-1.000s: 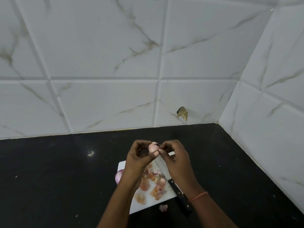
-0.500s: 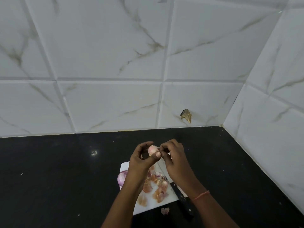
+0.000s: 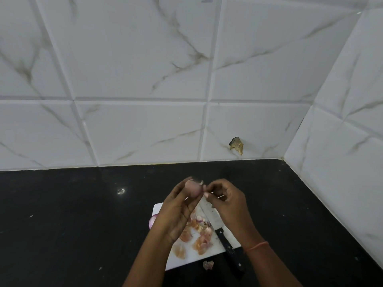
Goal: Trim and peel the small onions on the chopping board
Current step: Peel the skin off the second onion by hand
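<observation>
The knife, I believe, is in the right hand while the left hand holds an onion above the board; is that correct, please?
Not quite: the head view shows the knife lying on the board. The right hand only pinches skin, and the left hand holds the onion above the board.

No legible text, label, brand, number or sign appears on any surface; the marbled white wall tiles carry only grey-brown veining, no lettering.

Small pale-pink onion (image 3: 192,188) held up above the white chopping board (image 3: 207,253), a wisp of skin curling off its top. Another purple onion (image 3: 152,221) sits at the board's left edge, orange peelings (image 3: 200,237) scattered across it.
</observation>
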Demonstrator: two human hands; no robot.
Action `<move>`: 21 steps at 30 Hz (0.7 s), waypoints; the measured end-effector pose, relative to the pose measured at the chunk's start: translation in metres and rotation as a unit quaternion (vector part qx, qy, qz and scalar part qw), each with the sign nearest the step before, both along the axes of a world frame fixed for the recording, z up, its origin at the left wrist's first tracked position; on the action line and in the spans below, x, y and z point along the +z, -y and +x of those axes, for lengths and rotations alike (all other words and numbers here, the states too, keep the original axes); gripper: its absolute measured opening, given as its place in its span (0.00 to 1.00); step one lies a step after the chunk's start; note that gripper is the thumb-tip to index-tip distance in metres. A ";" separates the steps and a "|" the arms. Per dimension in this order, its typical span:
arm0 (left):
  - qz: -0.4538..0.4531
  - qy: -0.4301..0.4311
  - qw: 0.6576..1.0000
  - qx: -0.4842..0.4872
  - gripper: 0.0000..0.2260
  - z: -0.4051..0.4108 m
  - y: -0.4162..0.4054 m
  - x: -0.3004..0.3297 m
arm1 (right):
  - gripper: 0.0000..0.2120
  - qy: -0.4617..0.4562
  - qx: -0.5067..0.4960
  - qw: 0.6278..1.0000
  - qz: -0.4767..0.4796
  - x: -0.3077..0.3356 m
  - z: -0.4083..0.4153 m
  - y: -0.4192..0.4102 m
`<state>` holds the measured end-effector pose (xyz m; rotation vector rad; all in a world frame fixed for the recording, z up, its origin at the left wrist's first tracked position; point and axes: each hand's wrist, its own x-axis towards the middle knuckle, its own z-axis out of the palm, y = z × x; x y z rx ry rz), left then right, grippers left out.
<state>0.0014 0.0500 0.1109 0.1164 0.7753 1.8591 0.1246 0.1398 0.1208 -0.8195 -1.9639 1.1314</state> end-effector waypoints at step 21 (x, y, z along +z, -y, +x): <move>0.010 -0.015 1.000 0.024 0.22 -0.005 0.001 0.002 | 0.06 0.010 -0.020 0.996 0.090 -0.002 -0.011 0.005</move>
